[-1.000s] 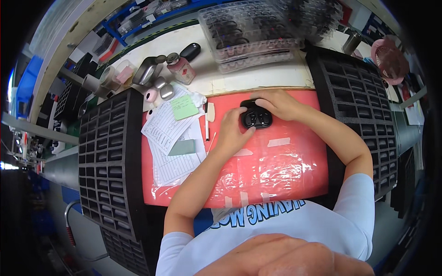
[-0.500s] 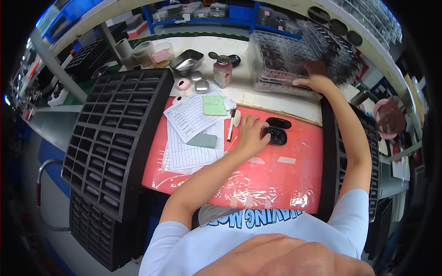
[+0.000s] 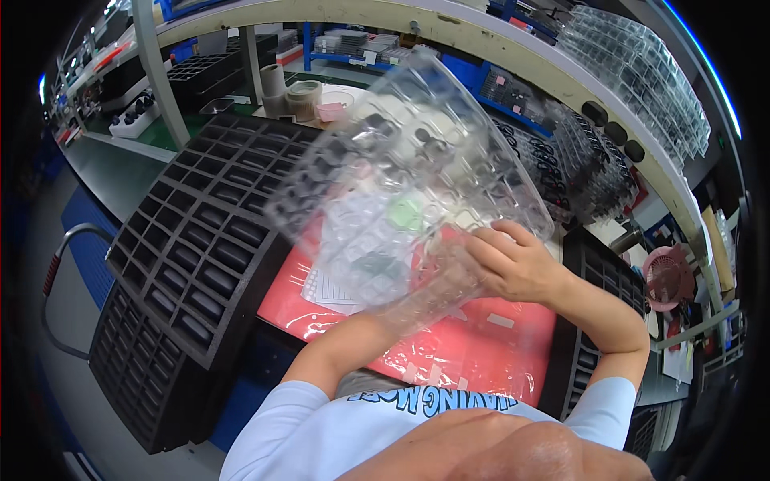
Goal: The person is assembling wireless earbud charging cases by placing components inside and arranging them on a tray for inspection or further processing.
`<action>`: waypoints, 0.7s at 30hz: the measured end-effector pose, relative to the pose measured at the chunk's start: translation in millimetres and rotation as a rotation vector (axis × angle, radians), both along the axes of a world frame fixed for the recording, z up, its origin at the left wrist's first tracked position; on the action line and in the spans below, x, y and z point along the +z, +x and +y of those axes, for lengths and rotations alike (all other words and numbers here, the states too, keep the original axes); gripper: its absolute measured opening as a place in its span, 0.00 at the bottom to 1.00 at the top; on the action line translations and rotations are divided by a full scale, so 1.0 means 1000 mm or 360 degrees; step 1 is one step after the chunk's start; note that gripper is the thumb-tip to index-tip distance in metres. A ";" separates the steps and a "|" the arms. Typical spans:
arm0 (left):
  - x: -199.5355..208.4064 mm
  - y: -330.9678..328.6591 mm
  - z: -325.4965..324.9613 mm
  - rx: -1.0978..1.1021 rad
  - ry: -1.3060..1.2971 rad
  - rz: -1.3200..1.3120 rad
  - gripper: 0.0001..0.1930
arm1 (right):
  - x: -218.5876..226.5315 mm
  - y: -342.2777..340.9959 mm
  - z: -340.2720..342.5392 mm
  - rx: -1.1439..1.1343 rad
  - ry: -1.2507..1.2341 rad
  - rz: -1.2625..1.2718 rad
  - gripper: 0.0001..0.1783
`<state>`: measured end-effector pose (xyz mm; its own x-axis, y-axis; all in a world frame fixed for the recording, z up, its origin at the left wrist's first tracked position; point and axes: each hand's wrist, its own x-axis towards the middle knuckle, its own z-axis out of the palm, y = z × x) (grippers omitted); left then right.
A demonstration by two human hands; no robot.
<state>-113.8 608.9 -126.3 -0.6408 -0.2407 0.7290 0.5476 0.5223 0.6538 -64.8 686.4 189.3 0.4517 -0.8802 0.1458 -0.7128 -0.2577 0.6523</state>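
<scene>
My right hand [image 3: 515,261] is closed on the near right edge of a large clear plastic blister tray [image 3: 501,172]. Tilted and blurred, the tray hangs over the middle of the red work mat [image 3: 513,353]. My left hand [image 3: 451,260] is beneath it, showing only dimly through the plastic, so its fingers and anything in them cannot be made out. Printed paper sheets [image 3: 330,295] lie on the mat, mostly covered by the tray. Through the plastic a green note [image 3: 405,213] shows faintly. The black earbud case cannot be made out.
Black compartment trays with dark pieces [image 3: 212,240] stand at the left; another black tray [image 3: 584,369] is at the right. More clear trays [image 3: 581,172] are stacked back right, under a shelf beam [image 3: 449,28]. Tape rolls [image 3: 273,80] and a tub [image 3: 304,100] sit back left.
My right hand has come from the stack at the back right to the middle, bringing a clear tray. The tray now covers my left hand and the earbud case. The view has shifted.
</scene>
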 end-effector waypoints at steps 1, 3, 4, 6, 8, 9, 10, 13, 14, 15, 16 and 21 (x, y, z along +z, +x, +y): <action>0.055 0.015 0.002 -0.0255 -0.0089 -0.0232 0.14 | 0.013 -0.001 0.007 -0.0025 -0.0159 0.0015 0.23; 0.049 0.026 0.002 -0.0147 0.0173 -0.0477 0.11 | 0.049 0.004 -0.035 0.0163 -0.0432 0.0121 0.24; 0.057 0.027 0.000 -0.0056 0.0055 -0.0368 0.12 | 0.070 -0.005 -0.050 0.0199 -0.0544 0.0216 0.25; 0.069 0.035 -0.011 0.0123 -0.0001 -0.0335 0.13 | 0.113 -0.009 -0.095 0.0109 -0.0759 0.0075 0.28; 0.084 0.036 -0.009 0.0093 -0.0025 -0.0370 0.12 | 0.158 -0.022 -0.125 -0.0442 -0.0734 -0.0257 0.33; 0.087 0.039 -0.014 0.0106 -0.0044 -0.0441 0.11 | 0.176 -0.028 -0.141 -0.0270 -0.0848 -0.0115 0.40; 0.087 0.040 -0.014 0.0171 -0.0045 -0.0323 0.10 | 0.195 -0.033 -0.157 -0.0103 -0.0960 0.0034 0.48; 0.090 0.037 -0.015 0.0090 0.0035 -0.0353 0.10 | 0.258 -0.044 -0.199 -0.0661 -0.1078 -0.0110 0.46; 0.091 0.037 -0.015 0.0102 0.0045 -0.0321 0.10 | 0.270 -0.059 -0.212 -0.0544 -0.1167 -0.0171 0.45; 0.091 0.037 -0.016 0.0111 0.0063 -0.0310 0.10 | 0.277 -0.075 -0.224 -0.0516 -0.1167 -0.0175 0.45; 0.090 0.037 -0.016 0.0119 0.0079 -0.0303 0.10 | 0.280 -0.092 -0.236 -0.0679 -0.1139 -0.0303 0.42; 0.085 0.032 -0.016 0.0083 0.0162 -0.0327 0.10 | 0.300 -0.136 -0.261 -0.1186 -0.0725 -0.0629 0.32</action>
